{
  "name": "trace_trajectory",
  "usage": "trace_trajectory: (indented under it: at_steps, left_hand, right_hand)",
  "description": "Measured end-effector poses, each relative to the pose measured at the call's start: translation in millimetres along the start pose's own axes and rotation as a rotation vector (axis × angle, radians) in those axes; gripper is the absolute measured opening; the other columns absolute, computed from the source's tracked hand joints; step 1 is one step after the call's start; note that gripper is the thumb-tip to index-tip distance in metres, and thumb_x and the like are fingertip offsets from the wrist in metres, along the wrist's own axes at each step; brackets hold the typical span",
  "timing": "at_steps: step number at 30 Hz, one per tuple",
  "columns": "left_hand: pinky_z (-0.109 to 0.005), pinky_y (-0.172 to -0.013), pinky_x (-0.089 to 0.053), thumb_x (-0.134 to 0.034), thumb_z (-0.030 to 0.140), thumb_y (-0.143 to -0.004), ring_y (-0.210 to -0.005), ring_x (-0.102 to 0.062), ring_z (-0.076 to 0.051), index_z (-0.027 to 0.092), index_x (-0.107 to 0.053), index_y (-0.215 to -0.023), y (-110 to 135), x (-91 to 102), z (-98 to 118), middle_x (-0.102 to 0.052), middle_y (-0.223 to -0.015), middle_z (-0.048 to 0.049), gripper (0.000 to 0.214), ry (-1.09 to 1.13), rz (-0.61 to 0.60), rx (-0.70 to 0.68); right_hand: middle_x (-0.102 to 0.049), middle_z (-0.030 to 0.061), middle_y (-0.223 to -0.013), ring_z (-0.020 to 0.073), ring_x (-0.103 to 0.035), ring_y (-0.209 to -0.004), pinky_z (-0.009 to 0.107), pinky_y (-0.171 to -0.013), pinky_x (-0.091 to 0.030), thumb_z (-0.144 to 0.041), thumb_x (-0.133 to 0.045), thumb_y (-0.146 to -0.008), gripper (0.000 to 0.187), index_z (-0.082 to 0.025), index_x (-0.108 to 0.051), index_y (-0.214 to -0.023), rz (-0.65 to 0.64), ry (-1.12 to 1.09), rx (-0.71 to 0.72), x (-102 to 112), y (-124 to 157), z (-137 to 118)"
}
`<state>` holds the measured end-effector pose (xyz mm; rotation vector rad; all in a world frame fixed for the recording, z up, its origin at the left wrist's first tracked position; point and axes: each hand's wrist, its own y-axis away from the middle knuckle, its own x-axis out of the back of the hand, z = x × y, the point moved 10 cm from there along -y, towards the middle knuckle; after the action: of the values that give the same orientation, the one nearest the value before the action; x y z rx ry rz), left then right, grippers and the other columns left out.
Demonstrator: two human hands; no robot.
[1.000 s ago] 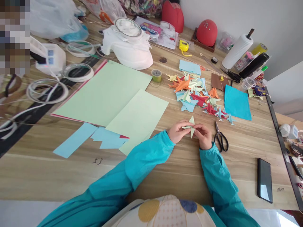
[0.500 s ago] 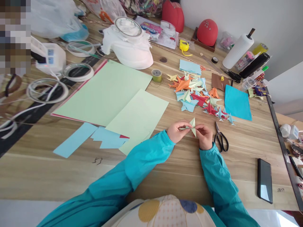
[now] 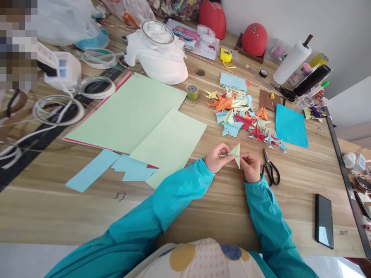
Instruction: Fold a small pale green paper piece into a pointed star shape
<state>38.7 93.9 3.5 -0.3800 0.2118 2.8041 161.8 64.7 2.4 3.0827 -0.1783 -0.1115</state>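
In the head view, a pale green paper crane [image 3: 237,154] with pointed tips is held just above the wooden tabletop. My left hand [image 3: 218,157] pinches its left side between thumb and fingers. At its right edge, the fingertips of my right hand [image 3: 251,166] are closed on the folded paper; the exact grip is partly hidden. Beyond both hands lies a pile of folded paper cranes [image 3: 232,103] in orange, red, blue and pale green. Black-handled scissors [image 3: 271,170] rest close to my right hand.
Large pale green sheets [image 3: 139,112] and blue paper strips [image 3: 92,170] lie to the left. A thread spool [image 3: 192,92] stands behind them. Bright blue paper [image 3: 291,125] and a phone [image 3: 324,221] are on the right. White cable coils [image 3: 58,111] sit far left.
The pale green crane has turned slightly, showing a broader folded face. My right fingertips have drawn back a little from its middle toward its right edge; my left hand keeps its pinch.
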Motion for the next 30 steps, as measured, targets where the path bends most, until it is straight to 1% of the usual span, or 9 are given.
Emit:
trace_trajectory:
  at_steps: [3, 7, 10, 12, 16, 23, 30]
  left_hand:
    - [-0.025, -0.06, -0.048, -0.072, 0.028, -0.055, -0.061, -0.058, -0.01, 0.015, -0.043, -0.069, -1, -1.1, -8, -0.059, -0.065, 0.0023, 0.035, 0.073, -0.009, 0.058]
    - [-0.031, -0.061, -0.051, -0.074, 0.029, -0.053, -0.062, -0.061, -0.014, 0.014, -0.048, -0.079, -3, -3.7, -19, -0.063, -0.069, -0.0003, 0.041, 0.187, -0.035, 0.111]
    - [-0.031, -0.064, -0.051, -0.074, 0.031, -0.054, -0.06, -0.061, -0.014, 0.012, -0.054, -0.079, -4, -4.6, -22, -0.065, -0.068, -0.0016, 0.036, 0.142, -0.057, 0.117]
    - [-0.03, -0.064, -0.051, -0.073, 0.032, -0.054, -0.058, -0.06, -0.013, 0.012, -0.057, -0.074, -4, -4.4, -21, -0.064, -0.065, -0.0014, 0.033, 0.09, -0.062, 0.111]
    - [-0.027, -0.06, -0.051, -0.074, 0.032, -0.052, -0.057, -0.06, -0.013, 0.012, -0.057, -0.072, -3, -3.2, -16, -0.064, -0.062, -0.0002, 0.033, 0.053, -0.05, 0.106]
    - [-0.025, -0.056, -0.05, -0.074, 0.032, -0.052, -0.053, -0.058, -0.011, 0.012, -0.056, -0.067, -1, -6.5, -6, -0.061, -0.058, 0.001, 0.031, 0.013, -0.06, 0.102]
    - [-0.026, -0.055, -0.049, -0.073, 0.033, -0.053, -0.052, -0.057, -0.011, 0.012, -0.056, -0.067, 0, -5.3, -6, -0.061, -0.058, 0.0002, 0.03, -0.001, -0.057, 0.094]
  right_hand:
    - [-0.061, -0.0007, -0.051, 0.0124, -0.053, -0.043, 0.026, -0.043, -0.044, -0.034, -0.068, -0.064, 0.019, -0.017, -0.06, -0.067, -0.003, 0.028, -0.008, 0, 0, 1]
    - [-0.061, -0.0009, -0.051, 0.0126, -0.054, -0.043, 0.026, -0.043, -0.044, -0.034, -0.068, -0.064, 0.019, -0.018, -0.059, -0.068, -0.007, 0.017, -0.003, -1, 0, 1]
    - [-0.061, -0.001, -0.051, 0.0131, -0.055, -0.044, 0.026, -0.043, -0.044, -0.035, -0.068, -0.065, 0.019, -0.018, -0.058, -0.069, -0.02, -0.001, -0.008, -2, 0, 2]
    - [-0.061, -0.0012, -0.051, 0.0136, -0.055, -0.044, 0.026, -0.043, -0.044, -0.036, -0.069, -0.063, 0.021, -0.019, -0.057, -0.069, -0.022, 0.003, -0.01, -3, 0, 2]
    - [-0.061, -0.0016, -0.052, 0.0134, -0.056, -0.044, 0.026, -0.044, -0.044, -0.035, -0.073, -0.058, 0.025, -0.019, -0.057, -0.068, -0.028, 0.019, -0.009, -4, 1, 0]
    - [-0.061, -0.0017, -0.049, 0.013, -0.055, -0.042, 0.026, -0.042, -0.043, -0.035, -0.072, -0.059, 0.022, -0.019, -0.057, -0.063, -0.025, 0.024, -0.005, -6, 1, -4]
    - [-0.061, -0.0016, -0.047, 0.0132, -0.054, -0.041, 0.025, -0.04, -0.043, -0.036, -0.073, -0.057, 0.023, -0.018, -0.058, -0.062, -0.009, 0.037, -0.013, -3, 1, 0]
